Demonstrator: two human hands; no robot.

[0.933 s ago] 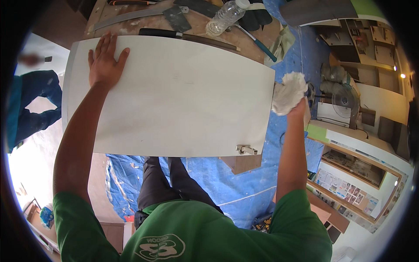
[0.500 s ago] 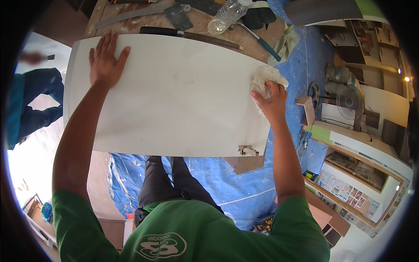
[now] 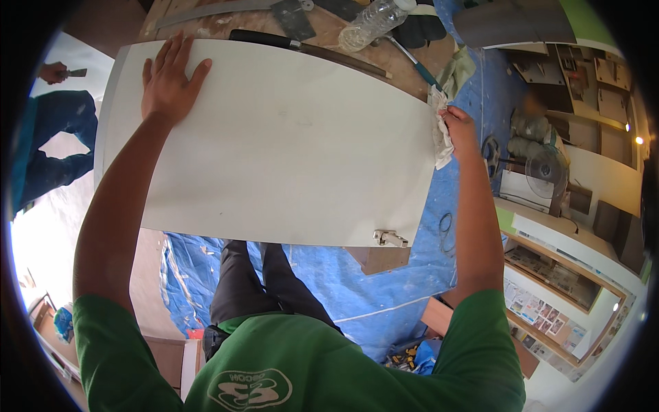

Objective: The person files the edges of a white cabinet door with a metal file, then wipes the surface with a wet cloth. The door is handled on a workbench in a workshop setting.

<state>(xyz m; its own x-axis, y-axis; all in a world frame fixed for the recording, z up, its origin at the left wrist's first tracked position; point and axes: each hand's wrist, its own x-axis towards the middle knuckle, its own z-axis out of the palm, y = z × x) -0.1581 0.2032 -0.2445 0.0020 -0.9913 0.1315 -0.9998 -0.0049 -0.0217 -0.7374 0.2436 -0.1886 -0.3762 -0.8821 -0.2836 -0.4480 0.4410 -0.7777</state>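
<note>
A white panel [image 3: 274,151] lies flat before me, with a metal hinge [image 3: 390,238] fixed near its near right corner. My left hand [image 3: 168,86] rests flat on the panel's far left part, fingers spread. At the right edge of the panel, my right hand [image 3: 458,128] is closed on a crumpled white cloth [image 3: 441,134], which hangs along that edge. Beyond the panel's far edge lies a long tool with a black handle [image 3: 264,38], partly hidden by the panel.
A clear plastic bottle [image 3: 374,26], a teal-handled tool [image 3: 422,71] and a greenish cloth [image 3: 458,72] lie on the wooden worktop [image 3: 213,26]. Blue sheeting [image 3: 384,295] covers the floor. At left, another person's hand [image 3: 52,73] holds a scraper. A fan [image 3: 546,173] stands at right.
My right hand has moved right with the cloth, from the panel's top face to its right edge. My left hand stays flat on the panel. The other person's hand shows more clearly.
</note>
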